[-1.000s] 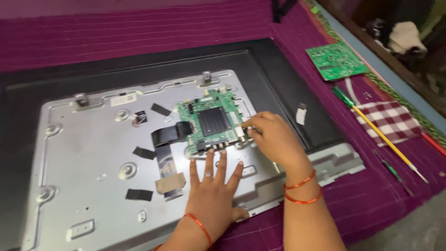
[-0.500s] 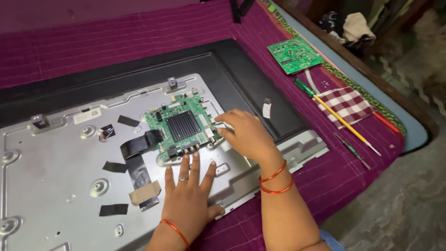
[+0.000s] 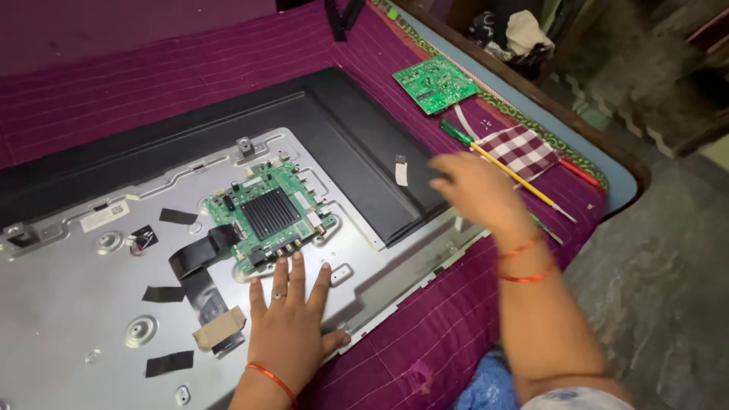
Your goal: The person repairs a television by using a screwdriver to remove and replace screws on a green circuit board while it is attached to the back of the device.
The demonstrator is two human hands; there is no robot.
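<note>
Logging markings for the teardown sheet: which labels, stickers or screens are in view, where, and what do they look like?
White label: on the grey metal back plate, upper left; long thin rectangle with dark print.
White sticker: on the black panel rear, right of the green circuit board; small upright strip, top end dark.
Screen: none lit; the panel lies face down.
Packages: none seen.

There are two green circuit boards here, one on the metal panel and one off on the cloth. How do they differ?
The board on the metal panel carries a large black ribbed block in its middle; the loose board shows none. The first sits against the grey metal back panel with a flat black ribbon cable running to it; the second lies bare on the purple cloth. The left hand rests beside the first. Both are green and rectangular.
</note>
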